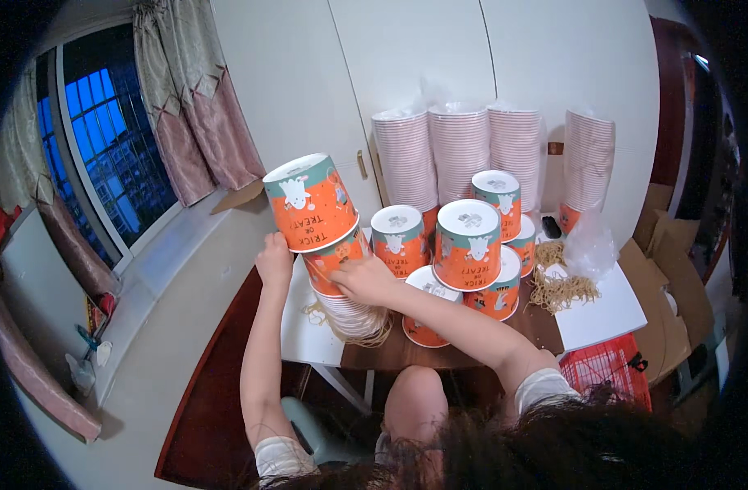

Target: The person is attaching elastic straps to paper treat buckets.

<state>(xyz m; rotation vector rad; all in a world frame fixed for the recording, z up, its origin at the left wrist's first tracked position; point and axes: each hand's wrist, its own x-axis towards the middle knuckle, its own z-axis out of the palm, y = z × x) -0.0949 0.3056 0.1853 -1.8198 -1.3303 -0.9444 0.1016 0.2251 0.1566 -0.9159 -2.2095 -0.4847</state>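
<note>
An upside-down orange-and-teal paper bucket (312,204), printed with a white ghost figure, tilts left of the centre of the frame. It sits over a second orange bucket (329,268), which caps a leaning nested stack of white rims (351,314); tan loops (372,336) lie around the stack's foot. The buckets' insides are hidden.

The person's left hand (274,255) has its fingers closed on the upper bucket's lower left rim. The right hand (364,282) lies against the right side of the second bucket, below the upper one; whether it grips cannot be told.

Right of the hands, more inverted buckets (468,249) are grouped, some piled on others, on a brown-and-white table (617,306). Behind them, toward the upper right, tall nested columns of buckets (405,159) stand in clear plastic. A heap of tan loops (561,290) lies at the table's right, touching a crumpled clear bag (592,247). A red basket (600,376) is at lower right.
</note>
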